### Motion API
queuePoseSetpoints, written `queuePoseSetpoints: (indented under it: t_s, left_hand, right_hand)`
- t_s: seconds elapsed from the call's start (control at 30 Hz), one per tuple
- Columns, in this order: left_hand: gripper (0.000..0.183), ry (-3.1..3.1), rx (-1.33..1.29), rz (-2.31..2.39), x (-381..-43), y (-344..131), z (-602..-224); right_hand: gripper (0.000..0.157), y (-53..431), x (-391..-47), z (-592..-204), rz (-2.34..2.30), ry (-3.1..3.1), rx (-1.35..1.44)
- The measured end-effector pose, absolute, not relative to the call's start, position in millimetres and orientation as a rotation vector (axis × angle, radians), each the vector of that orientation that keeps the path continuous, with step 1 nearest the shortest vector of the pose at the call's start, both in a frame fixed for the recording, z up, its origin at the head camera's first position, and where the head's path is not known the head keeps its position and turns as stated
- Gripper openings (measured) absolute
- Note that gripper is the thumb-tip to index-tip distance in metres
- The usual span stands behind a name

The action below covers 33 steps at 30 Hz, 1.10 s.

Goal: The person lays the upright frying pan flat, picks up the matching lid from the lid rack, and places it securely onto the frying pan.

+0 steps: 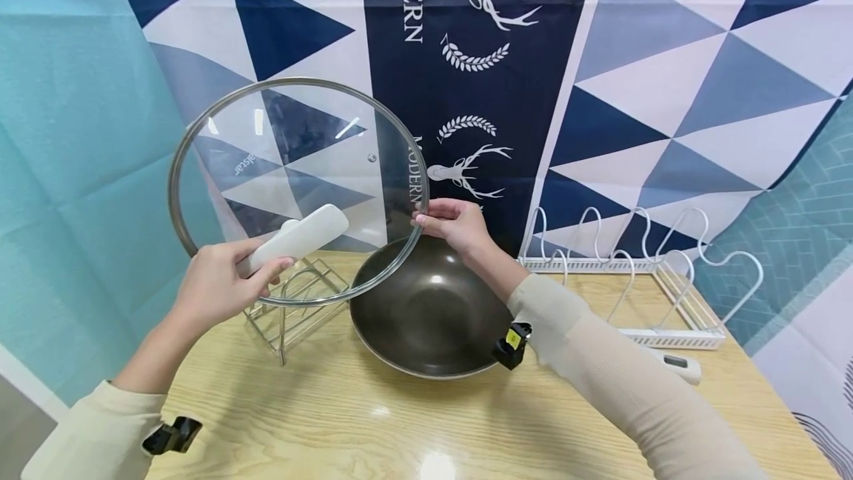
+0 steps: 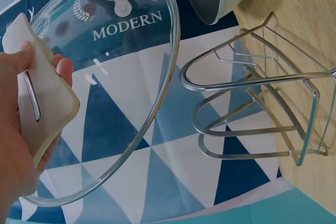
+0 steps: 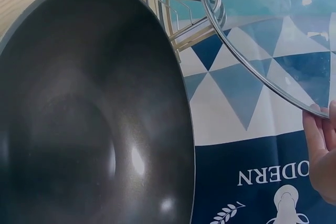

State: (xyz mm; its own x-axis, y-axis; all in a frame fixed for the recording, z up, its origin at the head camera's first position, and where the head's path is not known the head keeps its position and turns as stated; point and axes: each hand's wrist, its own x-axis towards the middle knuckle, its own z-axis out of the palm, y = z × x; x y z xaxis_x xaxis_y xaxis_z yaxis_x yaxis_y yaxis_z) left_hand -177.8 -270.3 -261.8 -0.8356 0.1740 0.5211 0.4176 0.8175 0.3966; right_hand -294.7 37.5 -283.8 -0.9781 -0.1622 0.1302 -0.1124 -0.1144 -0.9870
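1. Lid (image 1: pixel 300 187), tilted up at centre-left of the head view: the left hand (image 1: pixel 223 278) grips its handle (image 1: pixel 303 239), and the right hand (image 1: pixel 460 224) pinches its rim (image 1: pixel 300 81). At centre, the wok (image 1: pixel 436 310) sits on the table (image 1: pixel 373 428); the metal rack (image 1: pixel 283 335) stands lower left of it, the white rack (image 1: pixel 673 338) at right.
2. Left wrist view: thumb and fingers clasp the handle at left; metal rack at right, wok at top.
3. Right wrist view: wok fills the left; lid, apart from it, upper right, fingers on its rim at the right edge.
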Motion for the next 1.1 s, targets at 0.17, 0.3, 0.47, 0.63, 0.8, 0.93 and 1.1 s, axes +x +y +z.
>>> queuePoseSetpoints:
  t_s: [0.17,0.3,0.47,0.63,0.8,0.93,1.1]
  left_hand:
    - [0.032,-2.526,-0.449,-0.710,-178,-269,-262]
    - [0.021,-2.503,-0.468,-0.700,-179,-268,-264]
    - [0.017,-2.496,-0.475,-0.703,-180,-268,-266]
    - [0.016,-2.480,-0.497,-0.709,-180,-267,-265]
    - [0.016,-2.464,-0.520,-0.692,-180,-266,-264]
    - [0.015,-2.476,-0.521,-0.693,-180,-265,-264]
    - [0.015,-2.500,-0.532,-0.719,-180,-264,-263]
  right_hand:
    - [0.032,41,-292,-283,-2.293,2.077,-0.318]
    - [0.032,43,-289,-282,-2.298,2.064,-0.309]
    - [0.031,46,-286,-281,-2.300,2.059,-0.293]
    - [0.031,50,-284,-280,-2.299,2.059,-0.309]
    - [0.032,52,-282,-280,-2.302,2.050,-0.328]
    - [0.032,54,-281,-281,-2.300,2.043,-0.323]
    - [0.031,56,-279,-282,-2.293,2.044,-0.314]
